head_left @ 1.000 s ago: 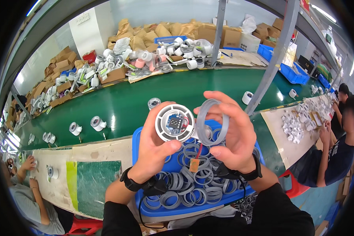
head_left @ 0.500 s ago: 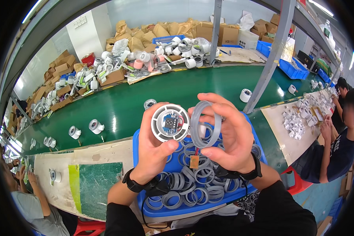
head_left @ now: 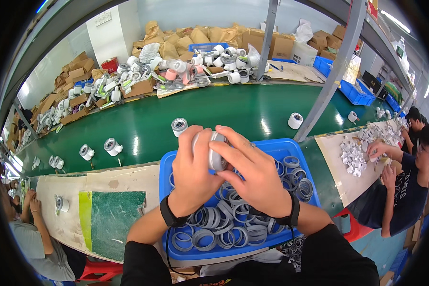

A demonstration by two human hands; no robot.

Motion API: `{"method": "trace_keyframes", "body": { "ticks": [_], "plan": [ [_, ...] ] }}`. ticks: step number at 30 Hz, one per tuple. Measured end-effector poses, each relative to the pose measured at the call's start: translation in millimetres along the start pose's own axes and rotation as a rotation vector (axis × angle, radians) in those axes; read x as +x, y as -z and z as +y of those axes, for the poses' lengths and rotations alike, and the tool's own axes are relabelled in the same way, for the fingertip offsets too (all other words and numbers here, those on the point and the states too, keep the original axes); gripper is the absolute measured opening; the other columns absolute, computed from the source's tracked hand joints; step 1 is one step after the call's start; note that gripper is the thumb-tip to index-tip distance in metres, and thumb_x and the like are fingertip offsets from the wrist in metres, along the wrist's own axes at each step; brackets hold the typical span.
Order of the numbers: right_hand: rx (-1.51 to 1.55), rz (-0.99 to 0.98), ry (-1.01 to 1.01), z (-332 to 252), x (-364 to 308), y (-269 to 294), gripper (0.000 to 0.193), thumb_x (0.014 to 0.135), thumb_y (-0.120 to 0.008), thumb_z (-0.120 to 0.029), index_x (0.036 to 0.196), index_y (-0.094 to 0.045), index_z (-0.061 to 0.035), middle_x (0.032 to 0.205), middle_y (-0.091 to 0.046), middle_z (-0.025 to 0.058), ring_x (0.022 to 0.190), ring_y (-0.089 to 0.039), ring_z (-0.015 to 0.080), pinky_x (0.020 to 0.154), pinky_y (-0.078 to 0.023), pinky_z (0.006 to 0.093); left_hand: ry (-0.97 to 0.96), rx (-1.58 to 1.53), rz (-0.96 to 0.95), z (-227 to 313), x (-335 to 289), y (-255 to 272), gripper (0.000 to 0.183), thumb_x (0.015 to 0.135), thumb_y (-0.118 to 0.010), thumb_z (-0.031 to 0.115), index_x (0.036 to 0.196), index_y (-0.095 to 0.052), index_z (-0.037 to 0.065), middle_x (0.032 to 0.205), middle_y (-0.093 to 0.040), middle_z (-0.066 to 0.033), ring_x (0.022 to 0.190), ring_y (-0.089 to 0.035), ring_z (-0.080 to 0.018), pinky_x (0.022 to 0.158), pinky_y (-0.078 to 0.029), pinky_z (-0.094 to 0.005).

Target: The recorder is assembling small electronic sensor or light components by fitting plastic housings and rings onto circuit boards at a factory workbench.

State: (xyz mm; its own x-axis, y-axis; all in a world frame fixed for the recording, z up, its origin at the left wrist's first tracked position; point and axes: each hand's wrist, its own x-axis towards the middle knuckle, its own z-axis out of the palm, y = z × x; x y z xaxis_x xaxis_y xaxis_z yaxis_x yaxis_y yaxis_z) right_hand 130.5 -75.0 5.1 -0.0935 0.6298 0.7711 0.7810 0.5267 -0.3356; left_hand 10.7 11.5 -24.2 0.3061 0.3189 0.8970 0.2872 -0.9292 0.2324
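Close in front of me, over a blue tray, both hands are wrapped round a round white housing with a grey plastic ring against its face. My left hand grips the housing side, fingers curled over it. My right hand is closed on the ring side, its fingertips across the ring's top and edge. Fingers hide much of the housing, so I cannot tell whether the ring is fully seated. Below the hands, the blue tray holds many loose grey rings.
Beyond the tray runs a green conveyor belt with spaced white units such as this one. A grey post rises at right. A green mat lies left. People work at both sides, the right one beside small white parts.
The ring and housing, held apart before, are now together between my hands. My right hand has moved left and closed over them. The circuit board no longer shows. Units on the belt shifted slightly left.
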Motion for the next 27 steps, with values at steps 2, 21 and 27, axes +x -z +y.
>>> {"method": "trace_keyframes", "body": {
  "ticks": [2, 21, 27],
  "plan": [
    [0.029, -0.029, -0.045, 4.9, -1.6, 0.1, 0.051, 0.066, -0.073, -0.002, 0.114, -0.058, -0.0024, 0.123, -0.053, 0.0179, 0.110, -0.056, 0.0327, 0.082, -0.052, 0.0360, 0.011, -0.015, -0.026, -3.6, -0.8, -4.0, 0.066, 0.056, -0.081, 0.012, 0.113, -0.051, 0.000, 0.111, -0.049, -0.0192, 0.092, -0.058, -0.0346, 0.065, -0.052, -0.0393],
    [0.815, -0.138, -0.355, 40.8, -0.3, -2.4, 0.051, 0.092, -0.049, -0.024, 0.135, -0.035, -0.0002, 0.126, -0.050, 0.0149, 0.111, -0.053, 0.0215, 0.093, -0.042, 0.0324, -0.120, -0.321, -0.262, -9.0, 4.3, 9.2, 0.057, 0.074, -0.069, 0.040, 0.111, -0.054, 0.000, 0.093, -0.059, -0.0138, 0.087, -0.058, -0.0305, 0.075, -0.043, -0.0389],
    [0.303, -0.313, -0.178, 22.6, 1.4, 5.1, 0.079, 0.074, -0.074, -0.020, 0.139, -0.032, -0.0016, 0.134, -0.044, 0.0209, 0.121, -0.049, 0.0334, 0.098, -0.041, 0.0374, 0.058, -0.487, -0.146, -21.7, 4.4, 4.9, 0.037, 0.086, -0.052, 0.029, 0.110, -0.051, 0.001, 0.083, -0.062, -0.0196, 0.069, -0.061, -0.0390, 0.062, -0.048, -0.0415]
  ]
}}
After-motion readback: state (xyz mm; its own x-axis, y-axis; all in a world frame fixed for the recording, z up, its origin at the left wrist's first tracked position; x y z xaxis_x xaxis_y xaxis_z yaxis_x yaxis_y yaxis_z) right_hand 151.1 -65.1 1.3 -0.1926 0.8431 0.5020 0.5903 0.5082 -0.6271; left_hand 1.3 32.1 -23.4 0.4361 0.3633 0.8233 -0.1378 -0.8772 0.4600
